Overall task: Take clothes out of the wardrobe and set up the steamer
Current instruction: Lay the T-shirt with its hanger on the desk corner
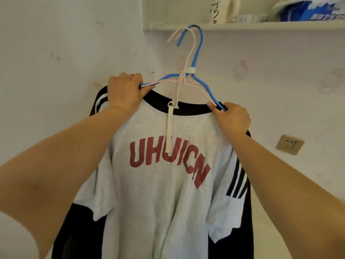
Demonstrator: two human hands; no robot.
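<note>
**Grey T-shirt held at both shoulders beneath the shelf**

Grey cotton with a black collar and red lettering, the T-shirt [164,184] hangs front-on in the middle of the view, between the two outstretched arms. A black garment with white stripes [240,182] hangs behind it, showing at both sides. Both sit on wire hangers, a blue hanger [200,49] and a pale pink hanger [188,53], whose hooks catch over the edge of the white shelf [261,26] above. A white strap [170,128] dangles from the hanger necks down the shirt's chest.

Up at the left shoulder, the left hand [125,92] grips the hanger arms together with the fabric, fingers curled over. At the right shoulder, slightly lower, the right hand [231,118] pinches the blue hanger's end and the collar edge. On the wall to the right, a beige socket [289,144] sits well apart from the clothes.
</note>
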